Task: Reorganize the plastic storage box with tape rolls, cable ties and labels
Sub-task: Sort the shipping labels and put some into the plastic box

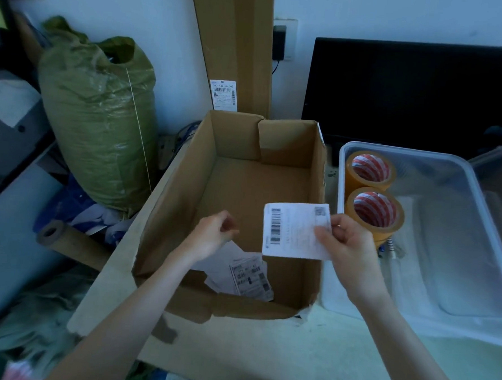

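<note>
The right hand (346, 245) pinches a label (295, 230) by its 3 o'clock edge, thumb on the printed face and fingers behind, holding it flat above the carton (182, 185) close to the carton's right wall. The left hand (211, 236) hovers at the label's 9 o'clock side, over the carton floor, fingers loosely curled with nothing in them. More labels (250, 273) lie loose at the carton's 6 o'clock end, overlapping and slightly crumpled. At 3 o'clock from the carton sits the clear box (479, 186), with two tape rolls (373, 213) standing side by side along its left wall, and what looks like a small metal item just below the nearer roll, too small to name. The label looks to be thin paper: nearly weightless, limp, quick to crease or tear, and liable to droop or flutter if held by one corner. An edge pinch like this should serve, with the free hand steadying the far edge; the loose ones would best be squared into a stack and lifted together, since single sheets lying flat are hard to pick off cardboard
</note>
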A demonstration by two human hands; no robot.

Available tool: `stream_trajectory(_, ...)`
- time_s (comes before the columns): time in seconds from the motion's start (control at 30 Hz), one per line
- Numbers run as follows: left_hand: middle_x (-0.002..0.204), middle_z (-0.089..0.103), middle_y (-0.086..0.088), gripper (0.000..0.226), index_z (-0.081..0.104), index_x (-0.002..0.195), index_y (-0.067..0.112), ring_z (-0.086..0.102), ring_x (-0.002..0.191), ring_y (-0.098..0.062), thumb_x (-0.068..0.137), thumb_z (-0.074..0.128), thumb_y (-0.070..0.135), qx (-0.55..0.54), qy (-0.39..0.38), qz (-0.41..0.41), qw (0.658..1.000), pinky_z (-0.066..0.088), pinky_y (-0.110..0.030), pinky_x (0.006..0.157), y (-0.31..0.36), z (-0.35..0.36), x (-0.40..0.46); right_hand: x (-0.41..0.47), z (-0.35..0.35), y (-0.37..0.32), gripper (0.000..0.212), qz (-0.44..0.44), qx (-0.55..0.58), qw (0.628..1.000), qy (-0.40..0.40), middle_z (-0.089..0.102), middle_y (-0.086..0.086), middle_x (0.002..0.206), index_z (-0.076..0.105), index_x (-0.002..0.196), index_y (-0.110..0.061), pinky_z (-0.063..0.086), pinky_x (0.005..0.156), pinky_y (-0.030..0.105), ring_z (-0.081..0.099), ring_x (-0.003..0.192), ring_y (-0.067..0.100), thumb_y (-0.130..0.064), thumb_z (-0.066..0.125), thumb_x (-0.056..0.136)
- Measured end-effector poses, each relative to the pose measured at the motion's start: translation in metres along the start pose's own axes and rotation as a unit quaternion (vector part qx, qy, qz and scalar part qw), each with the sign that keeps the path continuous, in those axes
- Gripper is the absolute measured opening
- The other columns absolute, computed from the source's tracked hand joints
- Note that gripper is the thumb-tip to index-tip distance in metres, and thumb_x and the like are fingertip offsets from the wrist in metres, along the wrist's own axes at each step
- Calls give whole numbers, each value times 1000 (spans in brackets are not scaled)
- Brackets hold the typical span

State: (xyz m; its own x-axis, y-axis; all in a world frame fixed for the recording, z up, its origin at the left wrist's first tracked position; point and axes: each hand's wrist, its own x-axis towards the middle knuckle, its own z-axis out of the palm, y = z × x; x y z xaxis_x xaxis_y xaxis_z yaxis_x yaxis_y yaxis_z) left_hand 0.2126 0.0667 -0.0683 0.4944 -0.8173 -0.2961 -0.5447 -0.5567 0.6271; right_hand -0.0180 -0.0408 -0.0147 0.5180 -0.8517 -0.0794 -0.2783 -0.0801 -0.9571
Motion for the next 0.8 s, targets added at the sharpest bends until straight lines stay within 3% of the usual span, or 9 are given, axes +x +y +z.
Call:
stream_trajectory(0.2,129,52,-7,48,48,129,15,54,112,-23,88,64,32,203,-178,-59,961,49,-38,93,-18,54,22,1,-2,10,10,60,86,994,23,71,2,102,60,102,-9,56,69,27,71,91,15,-12,56,94)
stream_trajectory(0.33,143,36,-13,70,34,135,13,34,132,-33,81,72,36,297,-184,-51,935,40,-48,102,-19,77,27,0,-1,13,10,71,106,991,31,71,5,104,60,102,-8,56,69,28,71,90,15,-12,55,94)
stream_trajectory(0.4,140,41,-13,71,35,134,13,39,129,-32,79,74,35,289,-177,-53,939,41,-46,101,-17,81,29,0,-1,14,10,70,105,991,32,70,4,106,60,102,-9,57,71,29,71,90,15,-12,55,94)
stream_trajectory(0.5,132,49,-12,60,44,127,14,46,124,-29,79,74,32,272,-170,-55,946,44,-43,98,-20,83,32,-1,0,14,10,69,91,993,37,69,2,106,59,103,-12,57,71,29,70,91,14,-14,55,94)
stream_trajectory(0.6,126,56,-11,28,56,112,15,51,122,-25,87,65,24,248,-166,-58,953,47,-38,95,-25,84,32,-2,0,15,13,70,82,993,40,69,2,106,59,106,-9,58,73,30,70,91,14,-14,55,94)
stream_trajectory(0.7,110,63,-7,8,59,99,17,61,99,-22,92,56,19,219,-157,-60,961,51,-33,84,-25,82,30,-2,0,15,13,70,79,994,38,70,1,105,60,106,-9,58,73,29,70,91,14,-13,55,94)
stream_trajectory(0.8,94,64,-3,3,61,90,18,63,87,-18,91,59,20,166,-129,-65,975,53,-32,77,-25,71,32,-2,-1,15,14,70,72,994,39,69,1,105,59,107,-8,57,71,27,70,91,14,-14,54,95)
